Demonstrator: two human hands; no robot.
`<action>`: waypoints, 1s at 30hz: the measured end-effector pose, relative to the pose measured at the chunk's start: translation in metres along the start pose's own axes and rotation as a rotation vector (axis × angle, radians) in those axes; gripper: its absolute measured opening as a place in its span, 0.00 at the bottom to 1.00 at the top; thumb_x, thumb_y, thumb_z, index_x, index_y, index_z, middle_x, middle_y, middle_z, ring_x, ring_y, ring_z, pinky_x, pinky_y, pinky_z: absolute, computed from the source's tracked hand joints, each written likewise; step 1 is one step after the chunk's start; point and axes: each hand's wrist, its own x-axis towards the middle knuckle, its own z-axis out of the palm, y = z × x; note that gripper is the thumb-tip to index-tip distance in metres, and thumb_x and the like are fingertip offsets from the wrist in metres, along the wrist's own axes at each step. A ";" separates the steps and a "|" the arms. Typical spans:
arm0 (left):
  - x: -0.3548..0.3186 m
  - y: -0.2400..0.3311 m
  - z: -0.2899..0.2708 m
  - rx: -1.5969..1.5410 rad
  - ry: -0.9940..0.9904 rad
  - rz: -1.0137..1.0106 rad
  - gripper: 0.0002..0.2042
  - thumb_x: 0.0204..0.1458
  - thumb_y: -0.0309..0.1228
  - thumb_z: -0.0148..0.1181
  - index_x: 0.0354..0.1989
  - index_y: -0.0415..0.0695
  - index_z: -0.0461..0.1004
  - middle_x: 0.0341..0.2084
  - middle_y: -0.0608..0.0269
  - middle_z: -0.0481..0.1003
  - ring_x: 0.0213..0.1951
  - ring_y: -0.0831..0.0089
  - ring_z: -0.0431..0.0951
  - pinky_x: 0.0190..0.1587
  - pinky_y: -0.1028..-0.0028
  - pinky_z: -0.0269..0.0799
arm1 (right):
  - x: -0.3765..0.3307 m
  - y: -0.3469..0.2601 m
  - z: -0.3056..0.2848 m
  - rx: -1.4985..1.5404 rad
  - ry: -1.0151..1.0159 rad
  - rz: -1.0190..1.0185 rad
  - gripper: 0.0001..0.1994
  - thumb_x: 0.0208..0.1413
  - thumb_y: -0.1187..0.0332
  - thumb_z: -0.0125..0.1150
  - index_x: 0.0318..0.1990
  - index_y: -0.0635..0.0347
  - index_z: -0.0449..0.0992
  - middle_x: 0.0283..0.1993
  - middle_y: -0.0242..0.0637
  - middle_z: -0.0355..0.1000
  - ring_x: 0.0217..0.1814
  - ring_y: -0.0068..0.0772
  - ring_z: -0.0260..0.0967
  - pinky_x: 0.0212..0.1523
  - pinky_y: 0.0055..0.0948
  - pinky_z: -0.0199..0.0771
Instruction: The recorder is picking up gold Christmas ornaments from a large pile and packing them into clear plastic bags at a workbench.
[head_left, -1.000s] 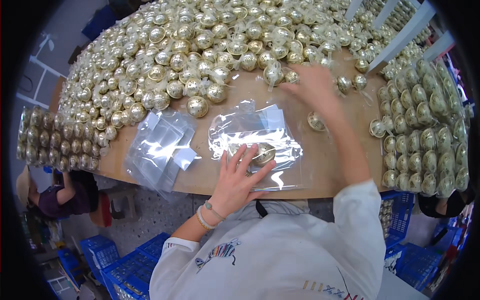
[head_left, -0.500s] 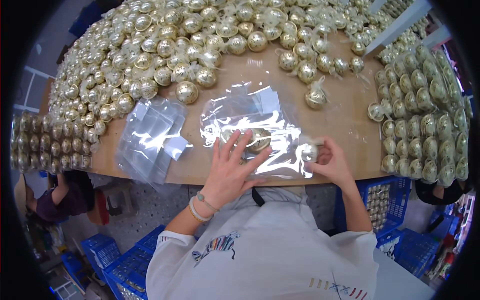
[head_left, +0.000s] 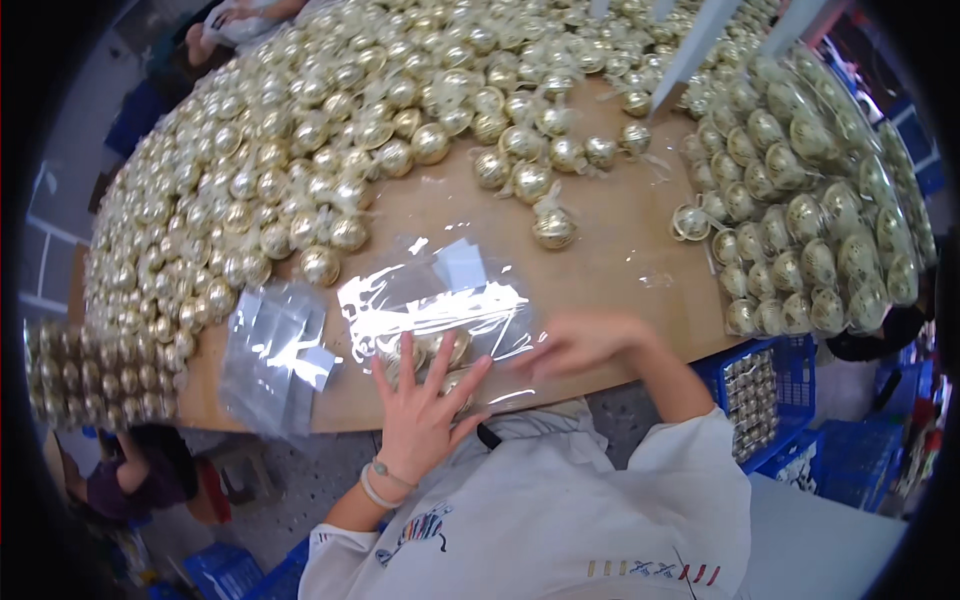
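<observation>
A clear plastic bag (head_left: 425, 305) lies on the brown table in front of me, with several shiny gold balls (head_left: 455, 347) inside. My left hand (head_left: 422, 410) rests on the bag over the balls, fingers spread wide. At the bag's right edge is my right hand (head_left: 590, 342), its fingers pointing left and smeared by motion. Whether it holds anything cannot be made out. A white card (head_left: 460, 264) shows at the bag's upper part. To the left lies a stack of flat clear bags (head_left: 262, 352).
A large heap of gold balls (head_left: 320, 130) with pale ribbons covers the far table. Packed trays of balls stand at right (head_left: 800, 225) and left (head_left: 100, 375). A blue crate (head_left: 795, 375) sits below the table's right edge. Another person's arm (head_left: 135, 460) shows at lower left.
My right hand held a gold ball at the bag's right edge; now no ball shows there and the hand reaches leftward. My left hand stays spread on the bag. The view has shifted.
</observation>
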 end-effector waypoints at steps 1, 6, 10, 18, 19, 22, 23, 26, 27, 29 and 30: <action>0.001 0.001 0.001 0.003 0.008 0.014 0.33 0.46 0.54 0.62 0.65 0.70 0.62 0.70 0.57 0.50 0.69 0.37 0.41 0.61 0.29 0.36 | -0.023 -0.011 -0.032 0.096 0.283 0.353 0.14 0.55 0.69 0.61 0.48 0.62 0.77 0.42 0.41 0.78 0.43 0.28 0.76 0.45 0.29 0.74; 0.006 0.004 0.004 0.032 0.052 0.009 0.33 0.46 0.55 0.62 0.64 0.70 0.63 0.69 0.56 0.51 0.69 0.38 0.42 0.61 0.30 0.36 | -0.069 0.078 -0.136 -1.341 1.389 0.799 0.16 0.58 0.64 0.56 0.50 0.60 0.74 0.52 0.45 0.72 0.55 0.50 0.67 0.57 0.44 0.64; 0.004 0.003 0.004 0.017 0.039 0.003 0.34 0.45 0.55 0.62 0.64 0.71 0.63 0.69 0.57 0.51 0.69 0.38 0.43 0.61 0.30 0.35 | -0.019 0.072 -0.149 -1.144 1.014 0.589 0.23 0.53 0.59 0.62 0.56 0.54 0.71 0.60 0.46 0.66 0.61 0.54 0.59 0.62 0.48 0.58; 0.005 0.004 -0.001 -0.026 -0.009 -0.028 0.35 0.45 0.50 0.64 0.66 0.73 0.60 0.70 0.59 0.49 0.69 0.36 0.42 0.60 0.28 0.35 | -0.047 0.008 -0.079 -0.024 1.126 0.408 0.30 0.40 0.70 0.75 0.54 0.61 0.70 0.54 0.38 0.67 0.56 0.30 0.67 0.51 0.27 0.72; 0.008 0.001 -0.002 -0.036 -0.032 -0.025 0.35 0.45 0.50 0.64 0.66 0.73 0.60 0.70 0.59 0.49 0.69 0.36 0.42 0.60 0.28 0.35 | -0.055 0.003 -0.049 0.297 1.075 0.373 0.29 0.40 0.70 0.76 0.53 0.62 0.70 0.53 0.37 0.66 0.55 0.28 0.67 0.48 0.24 0.72; 0.012 -0.004 -0.006 -0.051 0.035 0.063 0.33 0.47 0.52 0.61 0.65 0.64 0.62 0.70 0.53 0.49 0.68 0.33 0.42 0.64 0.37 0.40 | -0.056 0.004 0.024 -0.222 1.034 0.442 0.30 0.40 0.72 0.76 0.53 0.63 0.70 0.53 0.37 0.65 0.55 0.29 0.69 0.47 0.27 0.75; 0.012 -0.005 -0.005 -0.051 0.013 0.056 0.33 0.47 0.52 0.61 0.65 0.64 0.62 0.70 0.53 0.49 0.68 0.33 0.42 0.64 0.37 0.40 | -0.052 0.000 0.038 -0.200 1.026 0.449 0.30 0.40 0.72 0.76 0.53 0.63 0.70 0.53 0.37 0.65 0.55 0.29 0.69 0.47 0.27 0.75; 0.012 -0.003 -0.001 -0.039 0.049 0.066 0.34 0.45 0.50 0.64 0.64 0.66 0.63 0.70 0.53 0.49 0.68 0.33 0.42 0.63 0.36 0.40 | -0.040 -0.027 0.056 0.347 0.796 0.369 0.32 0.41 0.76 0.74 0.57 0.66 0.68 0.55 0.39 0.65 0.55 0.31 0.69 0.51 0.30 0.76; 0.011 -0.003 0.000 -0.036 0.045 0.060 0.34 0.45 0.50 0.64 0.64 0.66 0.63 0.70 0.53 0.49 0.68 0.33 0.42 0.63 0.36 0.40 | -0.034 -0.024 0.059 0.353 0.791 0.365 0.32 0.41 0.76 0.74 0.57 0.66 0.68 0.55 0.39 0.65 0.55 0.31 0.69 0.51 0.30 0.76; 0.011 -0.002 0.000 -0.020 0.053 0.073 0.34 0.45 0.50 0.64 0.64 0.69 0.63 0.70 0.53 0.48 0.68 0.33 0.41 0.63 0.35 0.40 | -0.021 -0.013 0.061 0.349 0.684 0.342 0.32 0.42 0.77 0.73 0.58 0.65 0.67 0.57 0.39 0.66 0.56 0.31 0.69 0.50 0.30 0.77; 0.009 -0.002 0.001 -0.020 0.047 0.076 0.34 0.45 0.51 0.64 0.64 0.71 0.63 0.70 0.53 0.48 0.68 0.34 0.41 0.63 0.35 0.40 | -0.010 -0.013 0.064 0.457 0.713 0.271 0.29 0.45 0.79 0.70 0.57 0.66 0.67 0.57 0.39 0.67 0.58 0.31 0.68 0.53 0.30 0.75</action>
